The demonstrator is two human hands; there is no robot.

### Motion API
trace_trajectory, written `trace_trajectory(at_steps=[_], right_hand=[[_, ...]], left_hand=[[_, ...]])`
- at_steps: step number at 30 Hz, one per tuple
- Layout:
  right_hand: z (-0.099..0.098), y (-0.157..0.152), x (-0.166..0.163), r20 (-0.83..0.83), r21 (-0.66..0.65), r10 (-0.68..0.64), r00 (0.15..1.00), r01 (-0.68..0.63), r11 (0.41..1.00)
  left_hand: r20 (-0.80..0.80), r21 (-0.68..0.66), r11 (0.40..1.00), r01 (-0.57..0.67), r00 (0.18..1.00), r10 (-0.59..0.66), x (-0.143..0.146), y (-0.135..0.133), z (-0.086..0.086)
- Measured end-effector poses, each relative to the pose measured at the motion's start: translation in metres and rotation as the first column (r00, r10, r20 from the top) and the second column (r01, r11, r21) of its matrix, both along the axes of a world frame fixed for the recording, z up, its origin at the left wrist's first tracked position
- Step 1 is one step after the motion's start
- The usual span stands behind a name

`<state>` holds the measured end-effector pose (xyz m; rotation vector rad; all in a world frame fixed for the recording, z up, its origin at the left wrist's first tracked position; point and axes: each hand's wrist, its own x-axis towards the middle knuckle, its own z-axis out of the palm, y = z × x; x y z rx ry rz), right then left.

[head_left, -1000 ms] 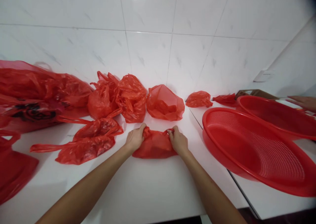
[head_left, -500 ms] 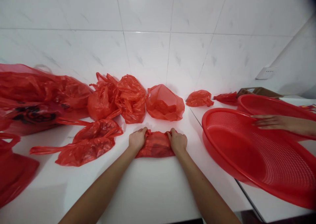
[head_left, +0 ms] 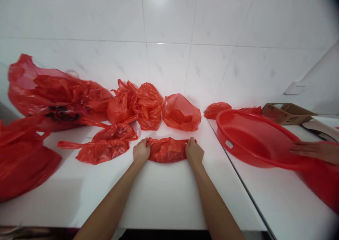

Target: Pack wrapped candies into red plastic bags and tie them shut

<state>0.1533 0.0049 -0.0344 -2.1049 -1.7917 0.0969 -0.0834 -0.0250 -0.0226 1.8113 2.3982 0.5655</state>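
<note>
Curled fingers (head_left: pixel 145 142) of the left hand (head_left: pixel 141 151) grip the left end of a small red plastic bag (head_left: pixel 167 151), and the right hand (head_left: pixel 195 151) clenches the twisted strip at its other end, so the bag stretches between them at the middle of the white table (head_left: pixel 161 197). From the left, a bulging red bag (head_left: pixel 25 164) sits at the near edge of view, with a larger black-printed bag (head_left: pixel 65 99) beyond it on the far side. Next lie two slim knotted bags (head_left: pixel 102 152), side by side, their long handles pointing left. Behind them, two crumpled bags (head_left: pixel 148 106) stand touching near the tiled wall (head_left: pixel 169 67), followed by an open-mouthed bag (head_left: pixel 182 114) just beyond the hands. Farther right, a small bundled bag (head_left: pixel 215 109) rests near the wall, partly behind a red basin (head_left: pixel 242 139). A cardboard box (head_left: pixel 283 116) stands far right. Another person's hand (head_left: pixel 315 151) overlaps the basin's right side; whether it grasps the rim, I cannot tell.
</note>
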Motion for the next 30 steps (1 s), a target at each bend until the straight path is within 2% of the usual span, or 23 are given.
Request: trace_trajectory(at_steps=[3, 5, 9, 13, 16, 20, 22, 25, 30], right_hand=[[0.000, 0.000, 0.003, -0.065, 0.007, 0.019, 0.998, -0.019, 1.000], [0.001, 0.000, 0.005, -0.122, 0.016, 0.048, 0.991, -0.046, 0.999], [0.001, 0.000, 0.007, -0.260, 0.058, 0.102, 0.960, -0.090, 0.994], [-0.002, -0.001, 0.012, -0.442, 0.150, 0.147, 0.885, -0.088, 0.985], [-0.005, -0.002, 0.018, -0.579, 0.235, 0.175, 0.796, -0.043, 0.971], [-0.009, 0.001, 0.023, -0.688, 0.276, 0.196, 0.699, 0.002, 0.961], [-0.012, 0.003, 0.023, -0.710, 0.274, 0.206, 0.673, -0.006, 0.962], [-0.016, 0.006, 0.022, -0.727, 0.271, 0.217, 0.651, -0.018, 0.962], [-0.019, 0.007, 0.021, -0.736, 0.264, 0.216, 0.642, -0.022, 0.964]], left_hand=[[0.048, -0.017, 1.000, -0.012, 0.999, 0.012, 0.000, -0.005, 0.014], [0.038, 0.039, 0.999, 0.024, 0.999, -0.026, 0.011, -0.008, 0.029], [-0.030, 0.130, 0.953, 0.273, 0.962, -0.271, 0.052, -0.007, 0.053], [0.006, -0.024, 0.887, 0.462, 0.887, -0.462, 0.077, 0.003, 0.059], [0.101, -0.166, 0.814, 0.557, 0.831, -0.548, 0.063, 0.000, 0.077], [0.275, -0.305, 0.664, 0.683, 0.731, -0.625, 0.014, -0.033, 0.130], [0.335, -0.352, 0.626, 0.695, 0.719, -0.609, -0.015, -0.054, 0.153], [0.342, -0.406, 0.700, 0.588, 0.808, -0.480, -0.059, -0.076, 0.167], [0.107, -0.413, 0.864, 0.288, 0.958, -0.268, -0.111, -0.087, 0.152]])
